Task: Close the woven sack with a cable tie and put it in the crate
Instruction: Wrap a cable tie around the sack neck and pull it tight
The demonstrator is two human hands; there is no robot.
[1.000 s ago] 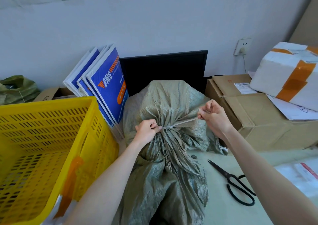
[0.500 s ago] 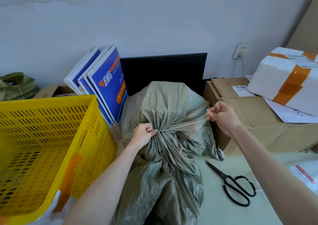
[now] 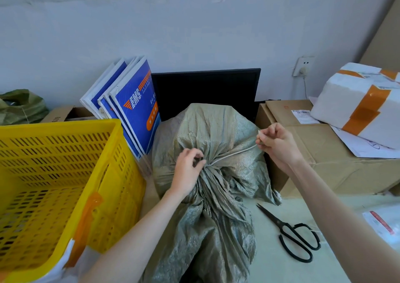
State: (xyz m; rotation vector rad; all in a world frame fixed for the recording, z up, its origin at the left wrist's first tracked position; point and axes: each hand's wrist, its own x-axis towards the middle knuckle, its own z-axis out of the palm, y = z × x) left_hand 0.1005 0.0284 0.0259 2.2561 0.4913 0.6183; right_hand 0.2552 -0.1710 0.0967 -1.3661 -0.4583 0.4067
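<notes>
A grey-green woven sack (image 3: 216,131) lies on the table in the middle, its neck gathered into a bunch. A white cable tie (image 3: 233,154) is looped around that neck, and its tail runs up to the right. My left hand (image 3: 188,172) rests at the bunched neck, fingers curled loosely beside the tie's loop. My right hand (image 3: 276,144) pinches the free end of the tail near the sack's right side. The yellow slotted crate (image 3: 65,174) stands to the left of the sack.
Black scissors (image 3: 290,233) lie on the table right of the sack. Brown cardboard boxes (image 3: 324,157) and a white taped parcel (image 3: 363,101) sit at the right. Blue-and-white envelopes (image 3: 134,109) lean behind the crate, next to a black monitor (image 3: 205,88).
My right hand pulled the tie's tail farther right and the loop drew tight on the neck. My left hand's fist has loosened at the neck.
</notes>
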